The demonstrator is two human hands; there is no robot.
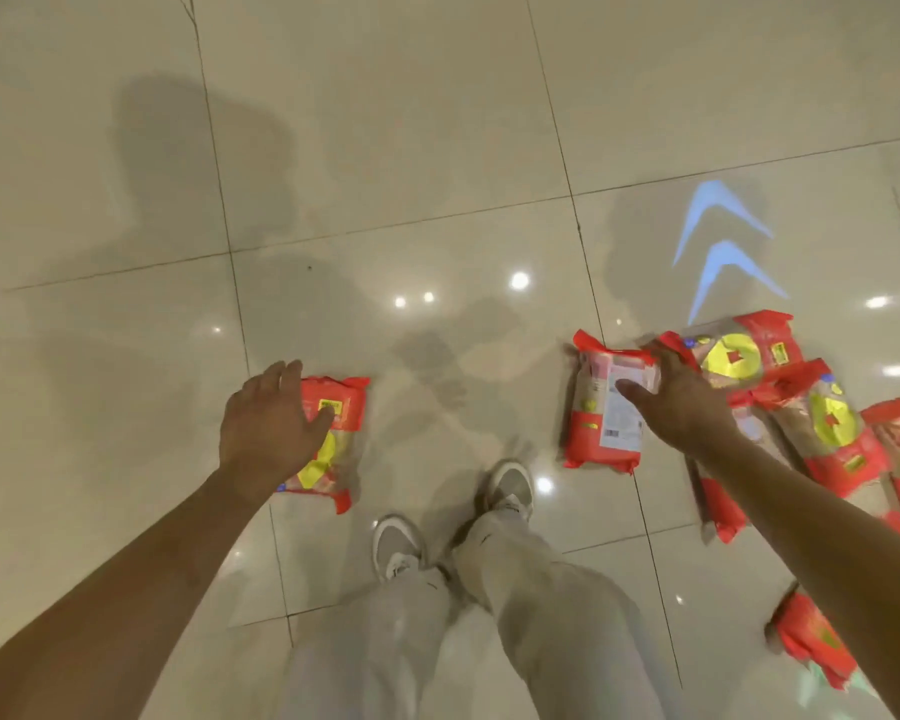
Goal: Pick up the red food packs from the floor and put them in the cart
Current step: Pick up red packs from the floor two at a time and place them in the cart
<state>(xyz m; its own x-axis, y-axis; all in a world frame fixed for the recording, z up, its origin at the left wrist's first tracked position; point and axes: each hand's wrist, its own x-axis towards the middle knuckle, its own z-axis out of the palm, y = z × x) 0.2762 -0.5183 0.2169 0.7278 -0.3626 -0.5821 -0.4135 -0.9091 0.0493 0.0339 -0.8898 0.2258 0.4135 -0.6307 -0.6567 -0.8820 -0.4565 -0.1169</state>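
Observation:
Several red food packs with yellow labels lie on the glossy tiled floor. My left hand point(268, 423) hovers with fingers spread over a single pack point(341, 407) at the left, covering its left side. My right hand point(684, 402) grips the right edge of another pack point(601, 413), thumb across its printed back face and fingers curled over its top corner. Just right of that hand lies a heap of packs point(827, 423), partly hidden by my right forearm. One more pack point(811, 636) sits at the lower right. No cart is in view.
My two feet in grey shoes point(510, 485) stand between the two hands. Blue arrow marks point(718, 226) glow on the tiles beyond the heap. Bare floor tiles point(385, 148) stretch ahead and to the left.

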